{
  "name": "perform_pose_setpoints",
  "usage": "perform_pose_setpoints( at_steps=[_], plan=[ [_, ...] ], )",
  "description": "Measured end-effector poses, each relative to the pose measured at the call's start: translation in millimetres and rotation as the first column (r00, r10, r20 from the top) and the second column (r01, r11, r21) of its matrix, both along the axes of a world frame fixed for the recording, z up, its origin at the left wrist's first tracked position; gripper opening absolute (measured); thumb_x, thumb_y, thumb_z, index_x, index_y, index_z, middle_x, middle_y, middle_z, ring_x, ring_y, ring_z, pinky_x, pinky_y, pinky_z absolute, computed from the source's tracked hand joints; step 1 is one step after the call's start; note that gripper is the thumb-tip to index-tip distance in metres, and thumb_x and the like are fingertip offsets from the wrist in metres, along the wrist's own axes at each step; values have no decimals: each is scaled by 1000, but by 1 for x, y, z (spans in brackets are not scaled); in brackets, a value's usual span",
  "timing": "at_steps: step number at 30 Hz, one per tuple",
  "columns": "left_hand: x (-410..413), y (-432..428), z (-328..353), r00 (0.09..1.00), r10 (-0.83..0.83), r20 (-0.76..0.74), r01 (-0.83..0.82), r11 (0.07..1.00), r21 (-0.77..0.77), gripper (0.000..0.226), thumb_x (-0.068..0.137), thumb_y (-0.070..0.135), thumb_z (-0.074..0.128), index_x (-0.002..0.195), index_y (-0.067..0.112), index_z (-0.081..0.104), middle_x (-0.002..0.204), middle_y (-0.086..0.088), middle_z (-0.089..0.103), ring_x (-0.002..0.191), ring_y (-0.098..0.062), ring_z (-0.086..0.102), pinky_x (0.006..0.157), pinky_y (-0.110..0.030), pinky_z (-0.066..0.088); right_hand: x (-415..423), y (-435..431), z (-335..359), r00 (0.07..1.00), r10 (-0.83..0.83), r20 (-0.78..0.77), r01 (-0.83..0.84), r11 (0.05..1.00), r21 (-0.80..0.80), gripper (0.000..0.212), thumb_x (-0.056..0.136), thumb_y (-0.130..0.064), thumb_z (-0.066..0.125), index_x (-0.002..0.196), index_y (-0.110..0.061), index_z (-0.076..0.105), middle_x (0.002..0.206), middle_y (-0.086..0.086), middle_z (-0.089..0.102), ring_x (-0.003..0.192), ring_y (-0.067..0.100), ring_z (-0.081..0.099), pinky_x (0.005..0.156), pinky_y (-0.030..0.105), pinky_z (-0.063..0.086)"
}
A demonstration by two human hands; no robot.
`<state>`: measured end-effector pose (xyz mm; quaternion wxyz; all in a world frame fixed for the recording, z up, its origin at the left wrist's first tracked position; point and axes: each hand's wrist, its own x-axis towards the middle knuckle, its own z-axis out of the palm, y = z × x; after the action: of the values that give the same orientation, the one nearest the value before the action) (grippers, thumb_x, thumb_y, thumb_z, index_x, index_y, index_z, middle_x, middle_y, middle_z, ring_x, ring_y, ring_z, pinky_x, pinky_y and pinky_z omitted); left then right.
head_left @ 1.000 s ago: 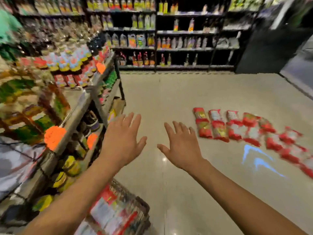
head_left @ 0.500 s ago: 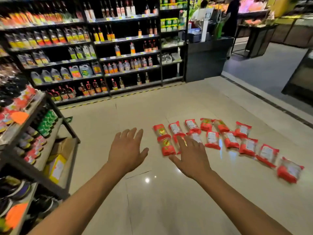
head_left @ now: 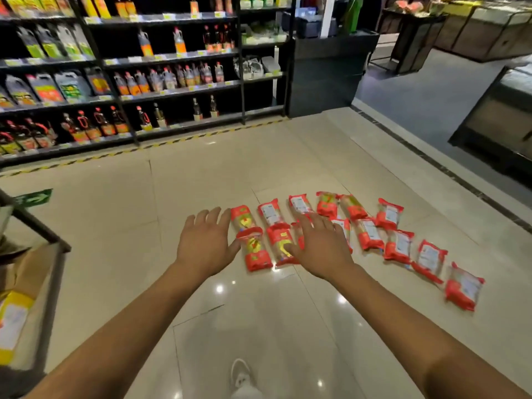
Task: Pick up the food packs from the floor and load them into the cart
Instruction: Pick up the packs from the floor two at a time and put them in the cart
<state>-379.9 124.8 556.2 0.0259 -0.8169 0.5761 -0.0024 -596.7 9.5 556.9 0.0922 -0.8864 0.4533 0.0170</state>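
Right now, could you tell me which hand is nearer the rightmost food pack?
Right. The right hand is left of the rightmost food pack; the left hand lies farther left.

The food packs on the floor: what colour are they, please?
The packs are mainly red with pale middles, best seen in the head view.

I counted about fourteen red food packs point(head_left: 429, 260), two bare hands, left hand point(head_left: 204, 246), right hand point(head_left: 322, 249), one white shoe point(head_left: 240, 375).
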Motion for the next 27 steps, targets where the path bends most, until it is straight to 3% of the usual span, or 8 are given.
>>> perform_pose_setpoints(
  at_steps=[3, 6, 14, 23, 25, 27],
  plan=[
    [35, -64, -19, 1000, -24, -2, 24, 999, 24, 82, 84, 64, 31, 144, 12, 50, 141, -13, 59, 126, -37, 56, 103, -50, 44, 32, -56, -14, 999, -5, -43, 6, 1000, 6, 82, 93, -68, 38, 159, -23, 18, 168, 8, 13, 151, 30, 21, 119, 51, 21],
    [60, -126, -41, 999, -31, -34, 34, 996, 84, 76, 91, 61, 48, 150, 13, 40, 150, -12, 50, 133, -36, 49, 109, -48, 38, 61, -112, -34, 994, 14, -108, -11, 999, 31, 81, 94, -65, 42, 158, -22, 18, 168, 10, 12, 151, 31, 22, 119, 51, 22],
    [112, -278, -145, 996, 50, -78, -32, 976, 214, 76, 93, 58, 47, 153, 13, 33, 155, -13, 43, 138, -35, 44, 113, -49, 35, 127, -280, -146, 980, 76, -187, -39, 980, 193, 79, 94, -62, 44, 157, -21, 21, 159, 12, 34, 145, 32, 31, 113, 49, 29],
    [180, -434, -382, 924, 318, -213, -198, 873, 445, 77, 96, 58, 44, 157, 14, 25, 160, -12, 36, 141, -35, 40, 111, -46, 37, 182, -461, -401, 942, 82, -324, 51, 923, 382, 77, 94, -61, 44, 154, -17, 24, 149, 14, 46, 135, 34, 44, 108, 48, 36],
    [186, -454, -453, 859, 426, -283, -255, 837, 484, 77, 95, 55, 50, 156, 13, 27, 157, -13, 39, 137, -36, 44, 107, -46, 40, 189, -483, -470, 939, 90, -332, 61, 906, 420, 75, 94, -61, 45, 152, -18, 27, 147, 13, 48, 133, 35, 45, 106, 47, 37],
    [191, -469, -526, 719, 570, -398, -328, 783, 528, 78, 95, 50, 56, 157, 14, 25, 158, -14, 36, 139, -37, 41, 109, -46, 38, 192, -498, -542, 935, 89, -342, 87, 880, 467, 72, 95, -60, 46, 151, -18, 29, 146, 14, 48, 133, 37, 46, 104, 49, 41]
  ],
)
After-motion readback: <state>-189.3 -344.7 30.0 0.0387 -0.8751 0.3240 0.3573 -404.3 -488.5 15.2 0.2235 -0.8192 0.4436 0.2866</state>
